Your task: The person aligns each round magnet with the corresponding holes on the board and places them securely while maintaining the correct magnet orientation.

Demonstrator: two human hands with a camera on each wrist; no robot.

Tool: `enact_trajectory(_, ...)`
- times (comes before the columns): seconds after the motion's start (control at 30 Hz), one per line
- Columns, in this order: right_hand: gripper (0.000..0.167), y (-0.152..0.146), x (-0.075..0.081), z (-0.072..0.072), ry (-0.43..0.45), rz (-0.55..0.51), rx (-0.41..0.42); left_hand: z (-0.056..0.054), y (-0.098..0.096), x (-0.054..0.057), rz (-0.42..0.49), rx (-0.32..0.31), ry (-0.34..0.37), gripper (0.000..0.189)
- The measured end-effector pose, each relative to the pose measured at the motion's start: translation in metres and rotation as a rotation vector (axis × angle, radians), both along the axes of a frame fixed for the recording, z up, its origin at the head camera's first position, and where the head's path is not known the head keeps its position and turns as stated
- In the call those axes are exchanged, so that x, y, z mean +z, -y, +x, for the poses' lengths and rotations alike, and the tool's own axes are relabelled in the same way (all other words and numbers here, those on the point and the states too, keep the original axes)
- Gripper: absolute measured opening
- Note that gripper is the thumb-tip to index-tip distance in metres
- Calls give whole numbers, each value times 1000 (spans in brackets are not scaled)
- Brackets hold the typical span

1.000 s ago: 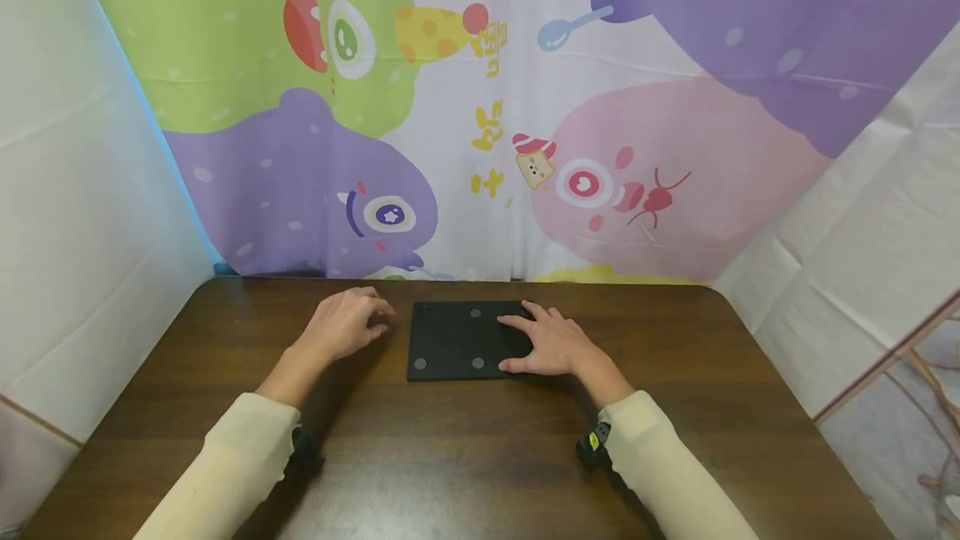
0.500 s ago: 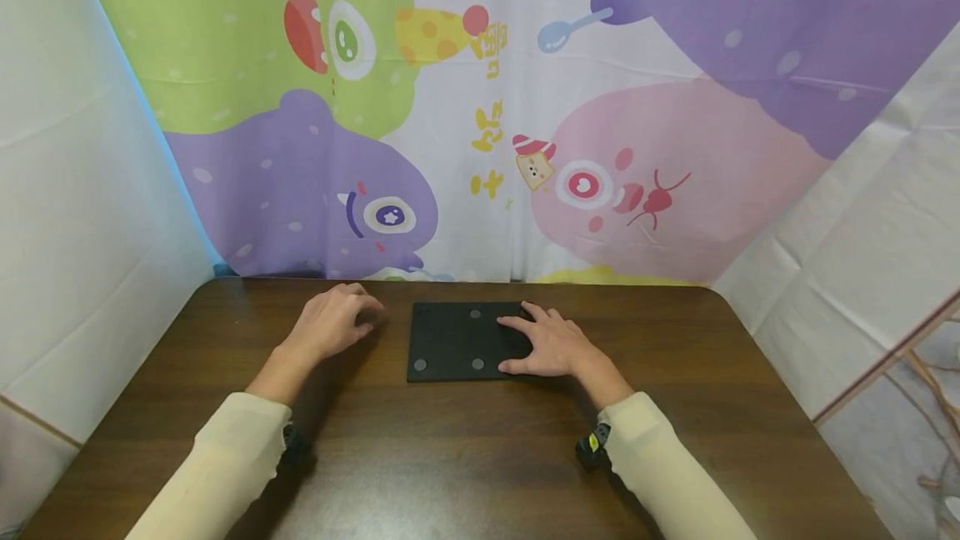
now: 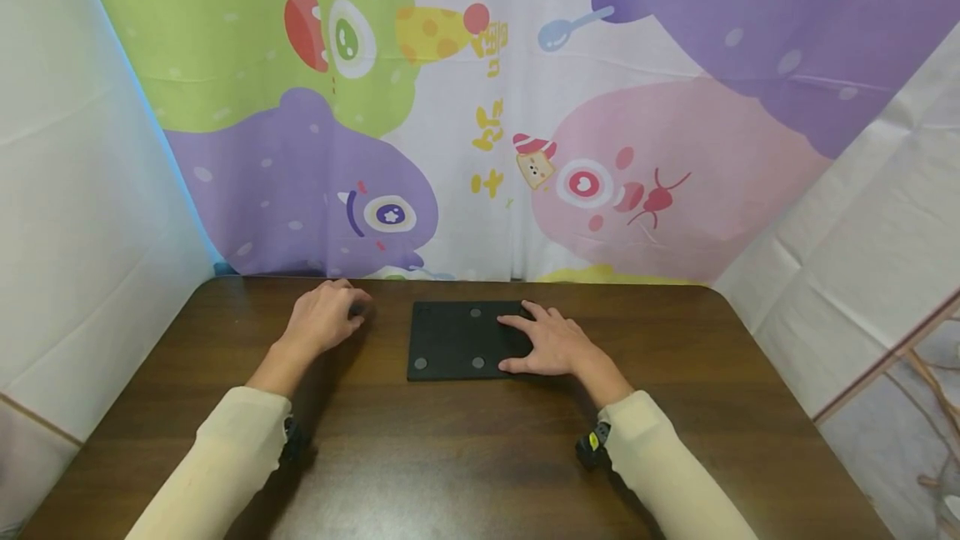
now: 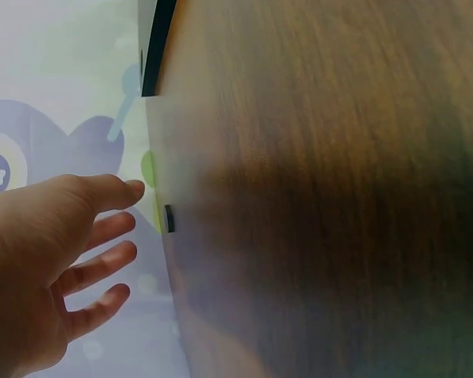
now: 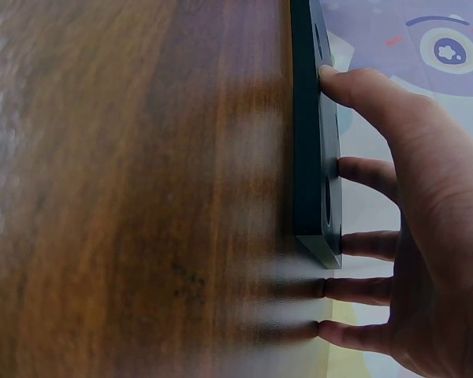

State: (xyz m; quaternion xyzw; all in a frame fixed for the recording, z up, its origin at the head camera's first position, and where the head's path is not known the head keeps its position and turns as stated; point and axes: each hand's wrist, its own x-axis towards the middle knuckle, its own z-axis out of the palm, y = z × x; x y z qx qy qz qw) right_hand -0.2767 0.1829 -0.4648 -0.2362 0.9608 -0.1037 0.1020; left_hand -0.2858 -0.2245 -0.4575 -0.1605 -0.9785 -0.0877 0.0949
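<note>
A flat black rectangular slab (image 3: 446,340) with several round grey pads on its upper face lies on the table. My right hand (image 3: 553,344) rests spread on the slab's right end; in the right wrist view its thumb touches the slab (image 5: 306,157), while two outer fingers reach past its end to the table. Left of the slab, apart from it, hovers my left hand (image 3: 322,319) with loosely bent fingers. In the left wrist view a small dark piece (image 4: 169,218) sits on the table just beyond those fingers (image 4: 102,268), seemingly untouched.
The brown wooden table (image 3: 480,457) has rounded far corners. A patterned cartoon curtain (image 3: 480,107) hangs behind its far edge, with white sheets (image 3: 862,273) at both sides. Dark wrist cameras (image 3: 592,444) sit below the sleeves.
My left hand has drifted left, away from the slab. The right hand and slab stay in place.
</note>
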Motion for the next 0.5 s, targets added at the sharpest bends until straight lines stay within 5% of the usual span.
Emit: enact_trajectory(0.5,88,0,-2,-2,-4,-11,7,-5,0,-5,-16,45,59,37)
